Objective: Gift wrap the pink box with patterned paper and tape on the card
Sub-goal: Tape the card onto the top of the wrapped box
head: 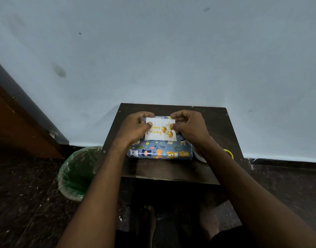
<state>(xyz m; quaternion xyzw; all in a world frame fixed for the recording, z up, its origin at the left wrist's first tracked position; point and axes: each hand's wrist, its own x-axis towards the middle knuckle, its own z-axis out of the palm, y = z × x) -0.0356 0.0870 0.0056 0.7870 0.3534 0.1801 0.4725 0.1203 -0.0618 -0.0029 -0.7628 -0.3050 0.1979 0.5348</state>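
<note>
As two hands pinch it, left grip (pixel 135 127), right grip (pixel 189 127), one card (pixel 160 130) (three balloons), one wrapped box (pixel 159 152).

We see the card (pixel 160 129) on the wrapped box (pixel 159 151) mid-frame on the table (pixel 171 170), with the bin (pixel 76 174) lower left.

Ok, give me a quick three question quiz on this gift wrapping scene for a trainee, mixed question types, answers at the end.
1. True or false: the card lies on top of the wrapped box.
2. Which hands touch the card? A) left hand only B) right hand only C) both
3. Fill in: the bin lined with green plastic stands on the floor to the ___ of the table.

Key: 1 true; 2 C; 3 left
</note>
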